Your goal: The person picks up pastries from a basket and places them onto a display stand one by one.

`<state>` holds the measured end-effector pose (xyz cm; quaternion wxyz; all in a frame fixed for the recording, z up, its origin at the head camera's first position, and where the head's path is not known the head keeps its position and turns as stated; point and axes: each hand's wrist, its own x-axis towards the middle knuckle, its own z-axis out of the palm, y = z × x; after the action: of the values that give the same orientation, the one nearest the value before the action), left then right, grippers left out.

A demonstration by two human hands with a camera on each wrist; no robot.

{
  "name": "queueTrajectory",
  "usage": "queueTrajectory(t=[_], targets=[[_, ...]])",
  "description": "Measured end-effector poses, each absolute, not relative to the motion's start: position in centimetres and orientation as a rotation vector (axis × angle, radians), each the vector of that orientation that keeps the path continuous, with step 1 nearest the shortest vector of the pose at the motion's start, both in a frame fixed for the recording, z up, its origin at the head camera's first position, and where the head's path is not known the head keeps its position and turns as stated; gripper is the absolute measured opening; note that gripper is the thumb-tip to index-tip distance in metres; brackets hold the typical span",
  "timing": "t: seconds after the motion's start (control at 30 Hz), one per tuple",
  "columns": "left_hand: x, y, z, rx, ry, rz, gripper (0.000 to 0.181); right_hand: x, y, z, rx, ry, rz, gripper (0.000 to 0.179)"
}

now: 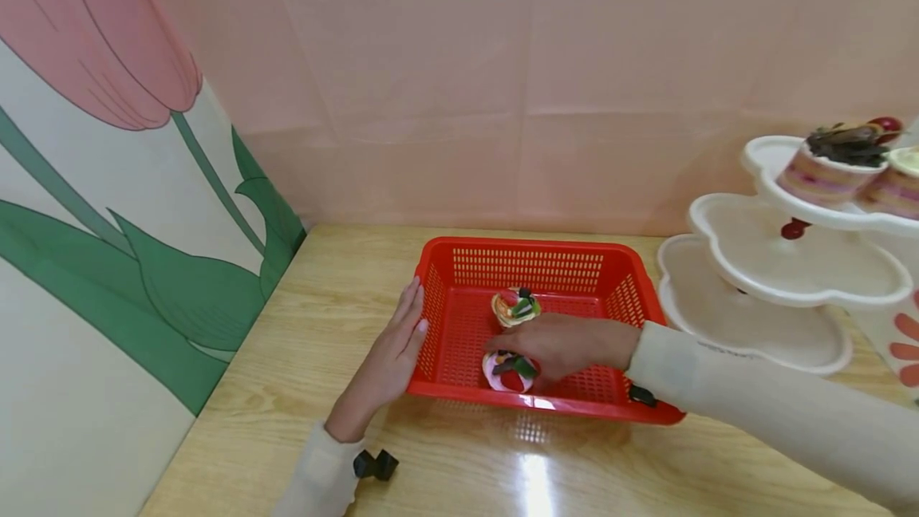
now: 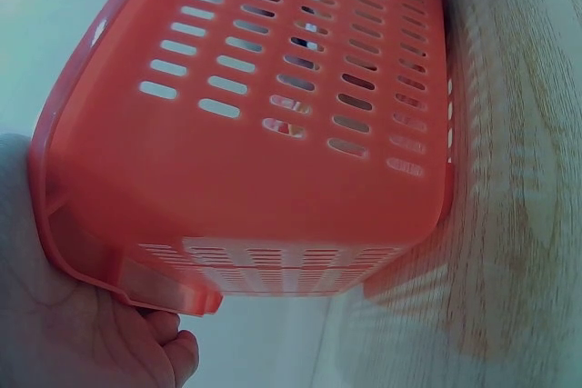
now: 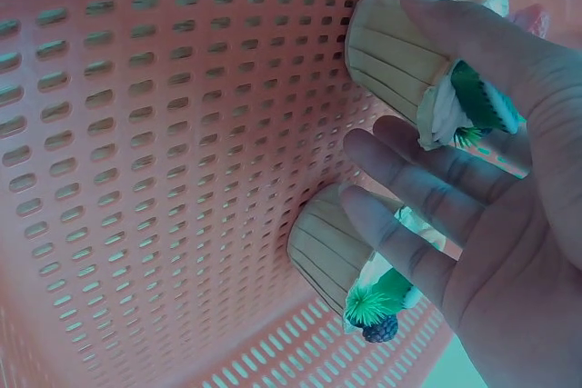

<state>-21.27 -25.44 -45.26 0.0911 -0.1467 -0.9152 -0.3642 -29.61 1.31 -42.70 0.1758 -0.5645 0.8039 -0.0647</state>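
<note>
A red perforated plastic basket [image 1: 527,242] stands on the wooden table, with two toy cupcakes inside. One cupcake [image 1: 495,373] has pink icing with red and green toppings and lies near the basket's front wall. Behind it is another cupcake [image 1: 514,309] with orange, red and green fruit. My right hand [image 1: 553,341] reaches into the basket. In the right wrist view its thumb lies over the pleated side of the front cupcake [image 3: 391,47], while its loosely straight fingers extend between the two. My left hand [image 1: 395,353] rests, fingers straight, along the basket's left rim.
At the right stands a white three-tier stand [image 1: 804,278] with scalloped plates. Its top tier bears toy cakes, among them a chocolate-topped one [image 1: 826,178]. A pink cloth [image 1: 459,102] hangs behind the table, and a tulip-patterned panel [image 1: 172,262] borders the left side.
</note>
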Motion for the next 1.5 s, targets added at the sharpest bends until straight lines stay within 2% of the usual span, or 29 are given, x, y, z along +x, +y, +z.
queueTrajectory(t=[0.3,0.77,1.1,1.5], targets=[[-21.4,-25.4,-45.4,-0.438,-2.712,-1.076,0.054,-29.7,1.2,-42.7,-1.595,2.285,-0.193,0.067],[-21.3,-25.4,-45.1,-0.426,-2.726,-1.074,0.053,-30.0,1.7,-42.6,-1.740,2.334,-0.331,0.059],[-21.4,-25.4,-45.2,-0.427,-2.715,-1.083,0.052,-30.0,2.7,-40.2,-1.364,2.210,-0.655,0.067],[-21.5,-25.6,-45.4,-0.442,-2.718,-1.085,0.055,-30.3,4.6,-38.6,-1.316,2.214,-0.935,0.070]])
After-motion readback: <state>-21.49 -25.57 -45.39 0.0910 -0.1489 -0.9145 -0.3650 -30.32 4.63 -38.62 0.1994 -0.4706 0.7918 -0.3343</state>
